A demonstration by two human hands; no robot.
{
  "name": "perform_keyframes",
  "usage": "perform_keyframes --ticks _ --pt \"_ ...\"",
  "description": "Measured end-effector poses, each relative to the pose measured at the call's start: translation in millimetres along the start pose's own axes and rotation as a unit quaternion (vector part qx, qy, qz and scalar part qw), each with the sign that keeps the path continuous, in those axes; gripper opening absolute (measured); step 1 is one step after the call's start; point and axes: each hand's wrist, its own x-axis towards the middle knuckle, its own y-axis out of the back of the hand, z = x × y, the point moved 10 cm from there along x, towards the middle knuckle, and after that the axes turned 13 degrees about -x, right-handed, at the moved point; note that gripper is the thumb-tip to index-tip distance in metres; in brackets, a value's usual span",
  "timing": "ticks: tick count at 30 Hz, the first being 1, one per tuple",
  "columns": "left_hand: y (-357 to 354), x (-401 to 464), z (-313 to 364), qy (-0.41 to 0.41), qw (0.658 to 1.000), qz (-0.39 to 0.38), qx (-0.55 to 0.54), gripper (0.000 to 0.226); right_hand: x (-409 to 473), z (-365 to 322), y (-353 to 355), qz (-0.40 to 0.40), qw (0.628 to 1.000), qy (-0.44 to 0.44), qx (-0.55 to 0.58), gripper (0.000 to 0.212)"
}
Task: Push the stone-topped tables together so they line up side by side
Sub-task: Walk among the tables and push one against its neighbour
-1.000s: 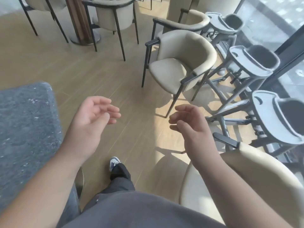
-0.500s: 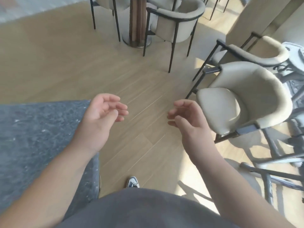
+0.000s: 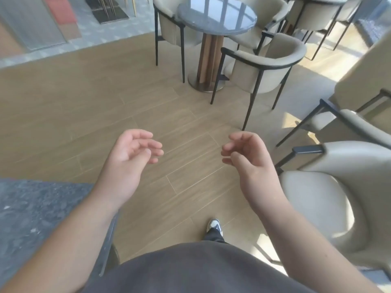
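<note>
A grey stone-topped table (image 3: pixel 38 212) fills the lower left corner, its corner under my left forearm. My left hand (image 3: pixel 129 159) hovers past that corner over the wooden floor, fingers loosely curled, holding nothing. My right hand (image 3: pixel 247 157) hangs level with it to the right, also loosely curled and empty, palms facing each other. A round stone-topped table (image 3: pixel 215 15) on a wooden pedestal stands far ahead among chairs.
A cream armchair (image 3: pixel 330 193) stands close at my right; another cream chair (image 3: pixel 266 66) sits by the round table's pedestal, with more chairs behind and to the right. My shoe (image 3: pixel 214 226) shows on the wooden floor (image 3: pixel 105 106) below my hands.
My view has swung left and up: the high chairs have left the frame and the round table has come into sight. Both hands keep the same loose pose in front of me.
</note>
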Motion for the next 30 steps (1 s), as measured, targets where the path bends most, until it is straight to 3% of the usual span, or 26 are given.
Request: perform_keyframes --ticks 5,11,17,25,30 --pt "-29.7 77.7 15.1 -0.029 0.998 0.052 -0.01 0.028 112.8 -13.6 12.1 -0.053 0.998 0.018 -0.001 0.034" --pt "13.5 134.3 26.8 -0.052 0.987 0.154 0.002 0.029 210.7 -38.2 -44.0 -0.139 0.989 0.049 0.0 0.033" --pt "103.5 185.9 19.9 -0.053 0.965 0.257 -0.002 0.038 287.8 -63.6 -163.5 -0.249 0.965 0.081 -0.028 0.033" --pt "251.3 292.5 56.7 -0.087 0.928 0.362 -0.023 0.041 396.1 -133.5 -335.6 -0.329 0.934 0.121 -0.063 0.036" --pt "322.2 315.1 71.8 -0.095 0.908 0.408 -0.016 0.034 437.2 -167.8 -433.8 -0.388 0.911 0.13 -0.054 0.034"
